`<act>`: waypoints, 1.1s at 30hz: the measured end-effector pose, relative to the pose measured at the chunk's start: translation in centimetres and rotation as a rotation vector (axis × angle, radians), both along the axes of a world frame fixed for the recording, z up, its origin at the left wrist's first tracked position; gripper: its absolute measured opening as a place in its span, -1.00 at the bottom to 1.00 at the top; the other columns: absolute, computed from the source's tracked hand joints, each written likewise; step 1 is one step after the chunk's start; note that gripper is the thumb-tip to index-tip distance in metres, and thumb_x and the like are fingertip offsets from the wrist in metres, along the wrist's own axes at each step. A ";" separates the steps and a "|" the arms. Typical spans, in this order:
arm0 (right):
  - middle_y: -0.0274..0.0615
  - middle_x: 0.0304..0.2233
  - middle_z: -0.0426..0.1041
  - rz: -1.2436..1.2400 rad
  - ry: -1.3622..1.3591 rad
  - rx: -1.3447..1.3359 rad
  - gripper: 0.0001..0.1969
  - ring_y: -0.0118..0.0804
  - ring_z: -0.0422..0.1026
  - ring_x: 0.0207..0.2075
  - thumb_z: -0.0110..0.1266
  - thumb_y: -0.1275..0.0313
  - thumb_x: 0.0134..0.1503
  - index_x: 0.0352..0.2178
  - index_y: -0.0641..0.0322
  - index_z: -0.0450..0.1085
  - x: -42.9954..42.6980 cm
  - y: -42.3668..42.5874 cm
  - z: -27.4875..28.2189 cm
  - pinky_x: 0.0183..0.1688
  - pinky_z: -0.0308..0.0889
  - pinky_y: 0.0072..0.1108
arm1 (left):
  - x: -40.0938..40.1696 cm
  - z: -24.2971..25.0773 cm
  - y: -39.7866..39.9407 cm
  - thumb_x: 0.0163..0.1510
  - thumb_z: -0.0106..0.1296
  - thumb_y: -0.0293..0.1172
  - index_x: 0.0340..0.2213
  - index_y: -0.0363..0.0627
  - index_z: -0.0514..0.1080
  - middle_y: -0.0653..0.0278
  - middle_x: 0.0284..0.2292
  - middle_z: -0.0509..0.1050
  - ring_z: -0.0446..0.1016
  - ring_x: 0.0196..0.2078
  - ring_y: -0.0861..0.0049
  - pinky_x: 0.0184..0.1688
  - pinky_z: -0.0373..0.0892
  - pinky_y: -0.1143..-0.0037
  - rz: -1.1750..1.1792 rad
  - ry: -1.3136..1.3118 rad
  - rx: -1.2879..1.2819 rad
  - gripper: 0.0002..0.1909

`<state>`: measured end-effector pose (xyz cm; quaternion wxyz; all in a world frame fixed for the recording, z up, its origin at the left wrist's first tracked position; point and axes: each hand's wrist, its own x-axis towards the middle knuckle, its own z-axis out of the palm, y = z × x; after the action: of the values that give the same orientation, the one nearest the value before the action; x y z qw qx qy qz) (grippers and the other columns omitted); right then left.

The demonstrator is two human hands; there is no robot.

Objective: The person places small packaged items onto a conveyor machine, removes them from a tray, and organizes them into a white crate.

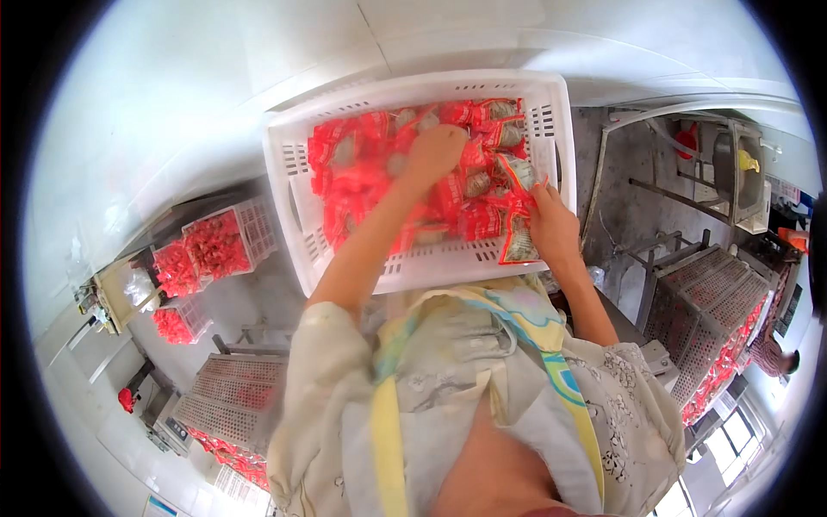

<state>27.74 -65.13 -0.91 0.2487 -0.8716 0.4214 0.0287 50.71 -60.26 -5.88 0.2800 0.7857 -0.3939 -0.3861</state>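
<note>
A white plastic crate [413, 77] stands before me, holding many red printed plastic packets [355, 174] with clear windows that show a brownish-grey food inside. My left hand [439, 145] reaches over the packets near the crate's middle; its fingers are hidden beneath it and blurred, so its hold cannot be told. At the crate's near right side, my right hand [554, 220] has its fingertips on the edge of a packet [519, 171]. Another packet [519, 240] lies just left of that hand, against the near wall.
Crates of red packets [216, 245] stand on the left. Perforated metal racks [707, 291] with red packets are at the right, and a similar rack [226, 394] is at lower left. A metal sink [749, 171] stands at far right. Another person [772, 352] is at the far right edge.
</note>
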 end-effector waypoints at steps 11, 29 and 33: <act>-0.08 -0.28 0.37 -0.020 -0.114 -0.010 -0.77 0.09 0.40 -0.36 -0.04 0.54 -0.02 -0.26 0.14 0.28 -0.7 0.0 -0.6 -0.36 0.32 -0.25 | 0.2 -2.7 7.3 -0.08 0.11 -0.11 -0.27 -0.18 0.46 0.09 -0.38 0.47 0.44 -0.33 0.27 -0.22 0.33 0.37 0.345 0.098 0.053 -0.59; -0.08 -0.31 0.37 0.081 -0.144 -0.036 -0.82 0.04 0.39 -0.31 -0.04 0.52 0.04 -0.26 0.23 0.30 -0.2 -0.9 -2.0 -0.31 0.30 -0.35 | 6.7 -2.6 15.5 -0.08 0.05 -0.33 -0.38 0.01 0.49 0.09 0.04 0.19 0.23 0.01 0.12 -0.12 0.33 0.30 0.335 -0.853 -0.017 -0.84; -0.05 -0.22 0.37 0.091 -0.145 -0.020 -0.73 0.09 0.39 -0.31 -0.05 0.56 -0.03 -0.22 0.19 0.31 -0.4 -0.8 -2.4 -0.32 0.32 -0.28 | 6.9 -1.8 15.4 -0.13 0.04 -0.36 -0.41 0.00 0.45 0.19 -0.32 0.42 0.37 -0.21 0.26 -0.22 0.33 0.34 0.218 -0.757 -0.029 -0.84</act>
<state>27.35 -65.97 -3.30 0.2684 -0.8921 0.3625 -0.0272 57.65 -44.90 -7.70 0.1652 0.9057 -0.3891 -0.0316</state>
